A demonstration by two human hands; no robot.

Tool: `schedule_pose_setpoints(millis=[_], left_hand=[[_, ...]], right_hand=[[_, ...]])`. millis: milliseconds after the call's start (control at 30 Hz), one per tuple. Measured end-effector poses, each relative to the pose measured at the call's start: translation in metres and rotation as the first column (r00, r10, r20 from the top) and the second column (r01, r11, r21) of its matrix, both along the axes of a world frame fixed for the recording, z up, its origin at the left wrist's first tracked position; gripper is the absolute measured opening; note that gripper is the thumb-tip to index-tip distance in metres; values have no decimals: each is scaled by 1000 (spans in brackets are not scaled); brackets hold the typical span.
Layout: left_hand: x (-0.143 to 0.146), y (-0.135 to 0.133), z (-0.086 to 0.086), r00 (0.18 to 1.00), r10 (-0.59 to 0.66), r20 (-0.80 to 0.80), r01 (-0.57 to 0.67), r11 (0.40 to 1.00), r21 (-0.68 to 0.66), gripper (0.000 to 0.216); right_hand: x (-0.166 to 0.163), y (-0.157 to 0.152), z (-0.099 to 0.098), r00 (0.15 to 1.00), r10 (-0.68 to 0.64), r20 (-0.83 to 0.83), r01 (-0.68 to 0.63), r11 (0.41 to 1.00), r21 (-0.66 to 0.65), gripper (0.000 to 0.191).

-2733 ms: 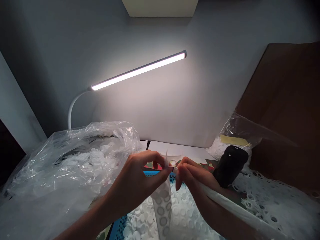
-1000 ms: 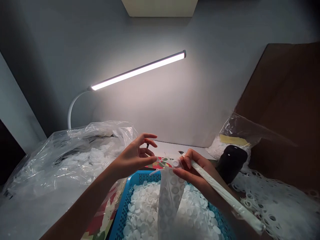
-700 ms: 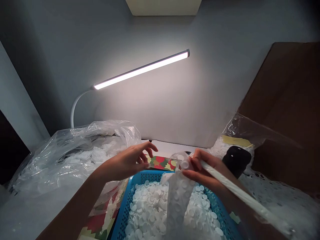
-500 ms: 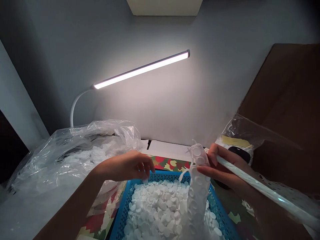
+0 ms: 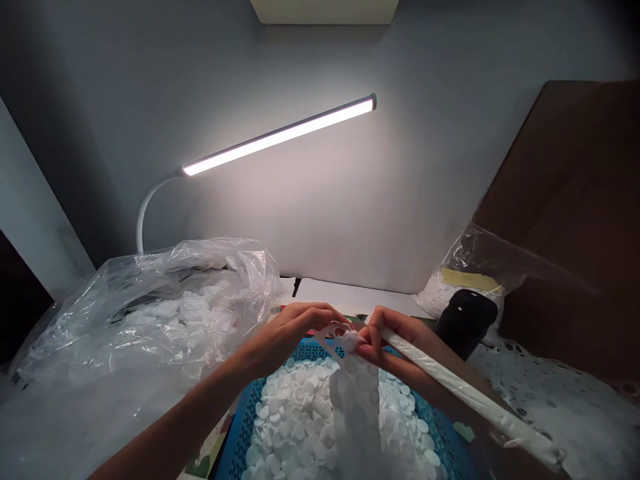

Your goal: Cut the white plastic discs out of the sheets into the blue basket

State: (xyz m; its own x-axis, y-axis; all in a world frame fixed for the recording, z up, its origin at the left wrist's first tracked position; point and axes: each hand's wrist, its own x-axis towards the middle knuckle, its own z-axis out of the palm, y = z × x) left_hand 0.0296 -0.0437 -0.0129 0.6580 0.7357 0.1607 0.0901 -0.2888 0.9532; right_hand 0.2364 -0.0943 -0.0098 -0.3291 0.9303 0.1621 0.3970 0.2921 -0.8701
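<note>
A white strip of die-cut round pads hangs down over a blue basket heaped with loose white discs. My left hand pinches the strip's top end. My right hand grips the same end from the right and also holds a long white rod that slants down toward the lower right. Both hands meet above the basket's far rim.
A large clear plastic bag of white material lies at the left. A lit desk lamp hangs over the back. At the right are a black object, a smaller bag, a brown cardboard panel and punched-out white sheet.
My left hand left the strip, dipped to the discs in the basket, then came back up to the strip's top end. My right hand swung right, then returned to centre.
</note>
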Motion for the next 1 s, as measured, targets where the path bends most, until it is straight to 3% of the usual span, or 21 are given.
schedule_pose_setpoints(millis=[133, 333, 500, 700, 1000], left_hand=[[3, 1, -7, 1000, 16, 26, -16, 1000, -2, 20], [-5, 4, -3, 994, 92, 59, -93, 995, 20, 18], [-7, 6, 2, 986, 154, 70, -156, 987, 25, 21], [-7, 3, 4, 984, 168, 63, -170, 985, 29, 22], [-6, -5, 5, 984, 177, 34, -180, 976, 126, 23]], right_hand=[[-8, 0, -5, 998, -36, 42, 33, 996, 78, 26], [-10, -4, -2, 973, -215, 84, 194, 958, 209, 33], [-11, -9, 1, 991, -34, 128, 5, 976, 218, 32], [-18, -3, -11, 995, -98, 6, 96, 985, 144, 31], [-27, 0, -17, 991, -29, -128, 43, 993, 112, 30]])
